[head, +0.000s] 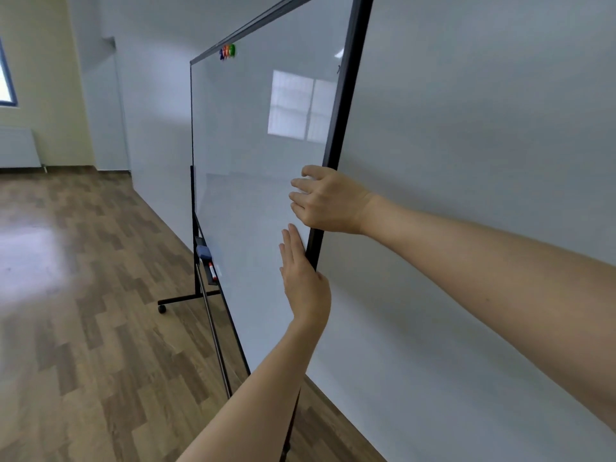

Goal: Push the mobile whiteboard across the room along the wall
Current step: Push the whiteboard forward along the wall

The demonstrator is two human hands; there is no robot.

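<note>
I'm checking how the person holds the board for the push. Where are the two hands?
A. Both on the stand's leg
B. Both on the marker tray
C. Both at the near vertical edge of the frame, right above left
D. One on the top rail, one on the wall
C: the right hand wraps the whiteboard's black near edge, and the left hand lies flat just below it.

A single head-worn wide-angle view looks forward and slightly down along the wall (466,161), tilted so verticals lean. It sits close behind the near edge of the whiteboard (253,161), with both forearms reaching in from the lower right, and takes in the wood floor (83,328) to the far wall.
</note>
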